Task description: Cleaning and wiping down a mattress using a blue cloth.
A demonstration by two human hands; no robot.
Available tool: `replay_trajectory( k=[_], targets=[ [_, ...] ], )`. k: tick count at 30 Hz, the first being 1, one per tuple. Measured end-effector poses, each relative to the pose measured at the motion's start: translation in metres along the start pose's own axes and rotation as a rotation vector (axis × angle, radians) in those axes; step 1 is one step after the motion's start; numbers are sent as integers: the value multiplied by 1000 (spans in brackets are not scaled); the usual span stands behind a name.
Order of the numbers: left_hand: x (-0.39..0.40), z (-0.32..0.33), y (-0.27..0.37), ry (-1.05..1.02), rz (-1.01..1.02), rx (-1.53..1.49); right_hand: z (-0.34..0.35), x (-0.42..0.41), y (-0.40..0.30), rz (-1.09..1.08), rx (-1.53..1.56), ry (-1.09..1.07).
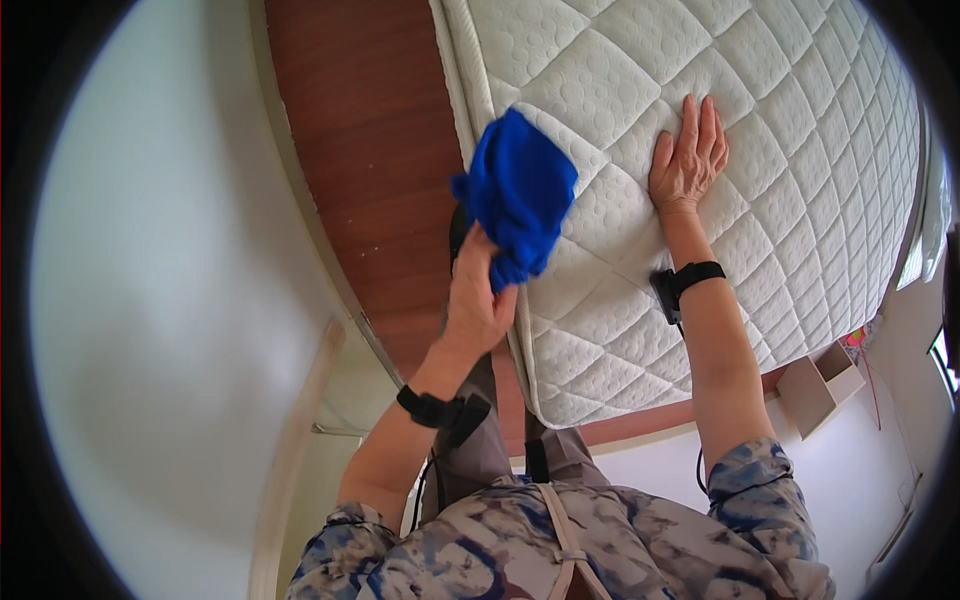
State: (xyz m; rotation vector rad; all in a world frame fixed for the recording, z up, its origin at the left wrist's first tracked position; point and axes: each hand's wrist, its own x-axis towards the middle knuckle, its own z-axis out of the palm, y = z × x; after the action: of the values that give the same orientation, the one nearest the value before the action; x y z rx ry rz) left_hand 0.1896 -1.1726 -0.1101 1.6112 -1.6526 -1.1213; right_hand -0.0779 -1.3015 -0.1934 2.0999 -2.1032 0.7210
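My left hand (480, 300) grips a crumpled blue cloth (525, 187) by its lower end, and the cloth appears above the left edge of a white quilted mattress (637, 82). Whether the cloth touches the mattress I cannot tell. Flat on the top of the mattress rests my right hand (690, 161), palm down with the thumb apart from the fingers. It holds nothing. Piping (472, 75) runs along the mattress edge below the cloth. Each wrist bears a black strap with a small device.
Reddish-brown wood flooring (360, 127) with small white specks runs between the mattress and a pale wall (142, 262). A door frame (292, 465) stands at lower left. An open box-like shelf (814, 390) is beyond the mattress at right. My legs (469, 450) are close to the mattress corner.
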Motion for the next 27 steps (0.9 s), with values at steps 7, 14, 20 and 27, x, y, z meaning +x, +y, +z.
replay_trajectory(
  k=[7,14,20,27],
  targets=[
    [-87,-8,-1,-389,-60,70,0,1,-3,-12,7,6],
    [12,-77,52,-98,-72,-324,-3,3,-5,17,-11,-33],
    [175,-76,75,428,269,-276,-5,4,-7,41,7,-58],
    [210,-16,36,97,540,517,-9,4,-1,70,4,-77]
  ],
)
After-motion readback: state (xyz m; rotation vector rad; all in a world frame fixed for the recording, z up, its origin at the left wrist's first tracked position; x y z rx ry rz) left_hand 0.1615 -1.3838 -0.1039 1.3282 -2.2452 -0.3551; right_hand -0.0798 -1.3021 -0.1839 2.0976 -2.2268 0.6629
